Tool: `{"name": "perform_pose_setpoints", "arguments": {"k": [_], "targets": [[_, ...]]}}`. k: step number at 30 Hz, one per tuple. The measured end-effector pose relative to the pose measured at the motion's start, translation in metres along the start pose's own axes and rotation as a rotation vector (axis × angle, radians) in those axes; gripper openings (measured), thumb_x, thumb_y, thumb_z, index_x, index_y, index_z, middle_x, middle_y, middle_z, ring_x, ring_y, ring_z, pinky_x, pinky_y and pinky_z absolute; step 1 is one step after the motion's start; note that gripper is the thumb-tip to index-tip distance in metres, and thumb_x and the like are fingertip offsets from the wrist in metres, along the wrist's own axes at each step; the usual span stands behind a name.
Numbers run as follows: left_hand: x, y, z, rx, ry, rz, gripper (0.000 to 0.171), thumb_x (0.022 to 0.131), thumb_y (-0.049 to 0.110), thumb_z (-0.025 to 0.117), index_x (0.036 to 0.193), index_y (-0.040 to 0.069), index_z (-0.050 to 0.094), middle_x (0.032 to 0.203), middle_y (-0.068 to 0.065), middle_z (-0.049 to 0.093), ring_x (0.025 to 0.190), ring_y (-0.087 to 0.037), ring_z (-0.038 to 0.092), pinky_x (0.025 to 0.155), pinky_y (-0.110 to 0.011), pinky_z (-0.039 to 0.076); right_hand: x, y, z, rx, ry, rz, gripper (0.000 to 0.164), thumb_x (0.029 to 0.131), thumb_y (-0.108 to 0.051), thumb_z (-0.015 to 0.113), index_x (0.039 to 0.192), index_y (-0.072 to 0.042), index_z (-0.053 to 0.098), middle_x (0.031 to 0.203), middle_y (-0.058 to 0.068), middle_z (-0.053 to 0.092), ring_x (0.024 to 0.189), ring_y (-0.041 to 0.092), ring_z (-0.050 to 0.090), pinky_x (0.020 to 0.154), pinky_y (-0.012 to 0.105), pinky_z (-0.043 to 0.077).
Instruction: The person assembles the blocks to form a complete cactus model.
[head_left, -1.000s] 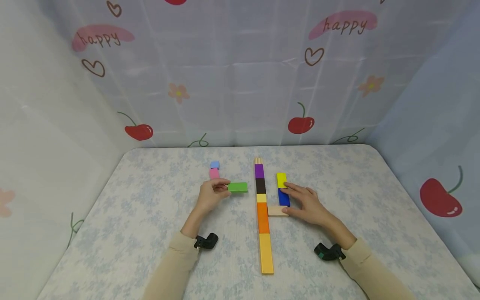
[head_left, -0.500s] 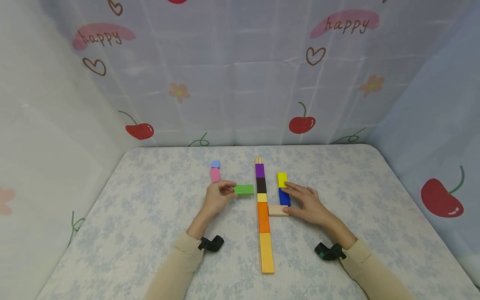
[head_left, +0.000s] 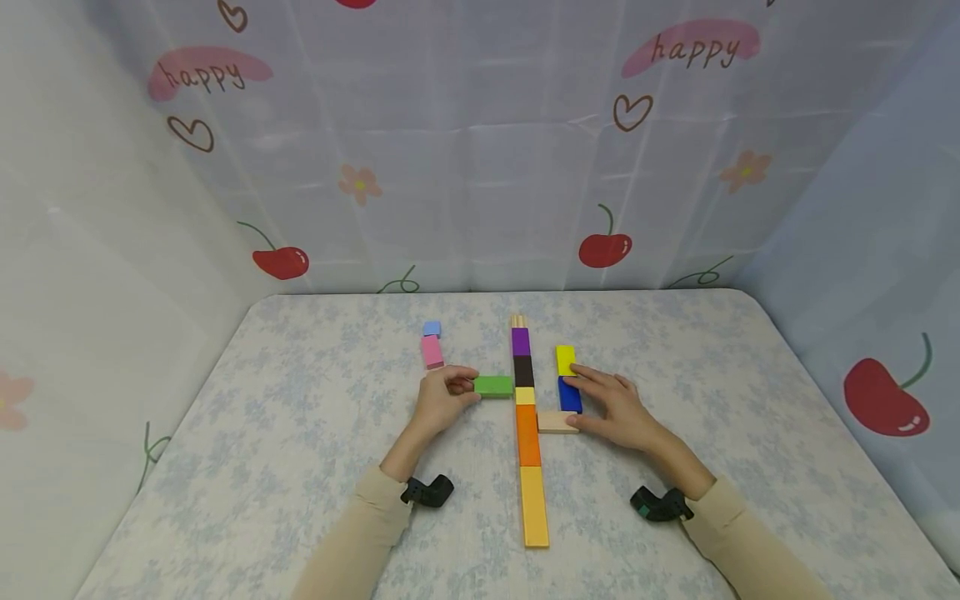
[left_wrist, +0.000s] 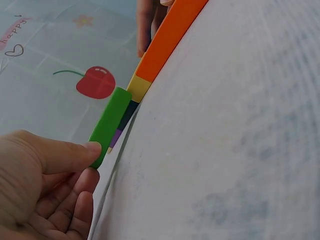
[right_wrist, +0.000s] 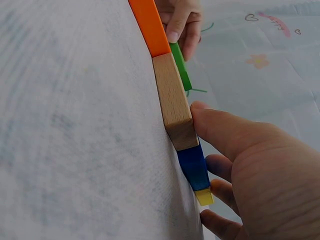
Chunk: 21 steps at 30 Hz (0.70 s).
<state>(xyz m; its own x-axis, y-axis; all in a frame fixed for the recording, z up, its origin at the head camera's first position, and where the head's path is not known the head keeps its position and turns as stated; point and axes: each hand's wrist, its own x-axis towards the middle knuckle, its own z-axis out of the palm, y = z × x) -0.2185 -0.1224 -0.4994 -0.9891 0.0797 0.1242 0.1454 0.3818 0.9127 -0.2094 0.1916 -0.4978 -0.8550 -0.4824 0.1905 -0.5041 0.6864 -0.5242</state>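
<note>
My left hand [head_left: 442, 402] pinches the left end of a green block [head_left: 492, 387] between thumb and fingers. The block's far end comes right up to a column of blocks, beside the black block [head_left: 522, 372] and pale yellow block [head_left: 525, 396]. On the column's other side, my right hand [head_left: 611, 408] rests its thumb at the end of a plain wooden block [head_left: 557, 422]. Its other fingertips touch the blue block [head_left: 570, 395] and yellow block [head_left: 566, 360], which lie in line. In the right wrist view, these fingers are spread along the blocks' sides.
The column continues with a purple block [head_left: 521, 342] and thin pale sticks [head_left: 519, 321] at the far end, an orange block [head_left: 528, 435] and a long yellow-orange block [head_left: 534, 507] nearer. Left of it lie a pink block [head_left: 431, 351] and a light blue block [head_left: 432, 328].
My left hand has moved right and slightly nearer with the green block, bringing it up to the column. More of the pink block shows. My right hand stays in place.
</note>
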Motion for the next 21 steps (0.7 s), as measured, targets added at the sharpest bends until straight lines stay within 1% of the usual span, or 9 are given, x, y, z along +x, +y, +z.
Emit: {"name": "perform_pose_setpoints", "arguments": {"k": [4, 10, 15, 21], "targets": [[-0.0003, -0.0006, 0.0013, 0.012, 0.0, 0.02, 0.027, 0.079, -0.003, 0.076, 0.105, 0.002, 0.074, 0.087, -0.013, 0.07, 0.079, -0.018, 0.064, 0.073, -0.026, 0.055, 0.0006, 0.0001, 0.0001, -0.005, -0.004, 0.012, 0.063, 0.085, -0.036, 0.074, 0.139, -0.012, 0.056, 0.152, 0.016, 0.042, 0.139, 0.039, 0.038, 0.107, 0.073, 0.012], [-0.0013, -0.0014, 0.0039, 0.034, -0.001, 0.03, 0.026, 0.078, -0.003, 0.077, 0.103, 0.002, 0.074, 0.086, -0.012, 0.07, 0.078, -0.018, 0.064, 0.072, -0.027, 0.054, 0.0005, -0.0012, -0.0004, 0.0, -0.005, 0.013, 0.063, 0.085, -0.036, 0.074, 0.139, -0.012, 0.056, 0.152, 0.017, 0.042, 0.139, 0.039, 0.038, 0.107, 0.073, 0.012], [-0.0017, -0.0001, 0.0052, 0.039, 0.0, 0.007, 0.026, 0.078, -0.002, 0.078, 0.103, 0.004, 0.075, 0.086, -0.01, 0.071, 0.079, -0.018, 0.063, 0.073, -0.031, 0.054, 0.0001, -0.0016, -0.0003, 0.005, -0.006, 0.018, 0.063, 0.085, -0.036, 0.074, 0.14, -0.012, 0.055, 0.152, 0.016, 0.042, 0.139, 0.039, 0.038, 0.108, 0.073, 0.012], [-0.0015, 0.0001, 0.0059, 0.044, -0.003, -0.012, 0.027, 0.078, -0.002, 0.077, 0.104, 0.004, 0.074, 0.087, -0.011, 0.07, 0.079, -0.018, 0.062, 0.074, -0.032, 0.053, 0.0007, -0.0015, -0.0001, 0.001, -0.008, 0.025, 0.063, 0.085, -0.037, 0.074, 0.14, -0.013, 0.055, 0.153, 0.016, 0.041, 0.14, 0.039, 0.038, 0.108, 0.072, 0.012]]}}
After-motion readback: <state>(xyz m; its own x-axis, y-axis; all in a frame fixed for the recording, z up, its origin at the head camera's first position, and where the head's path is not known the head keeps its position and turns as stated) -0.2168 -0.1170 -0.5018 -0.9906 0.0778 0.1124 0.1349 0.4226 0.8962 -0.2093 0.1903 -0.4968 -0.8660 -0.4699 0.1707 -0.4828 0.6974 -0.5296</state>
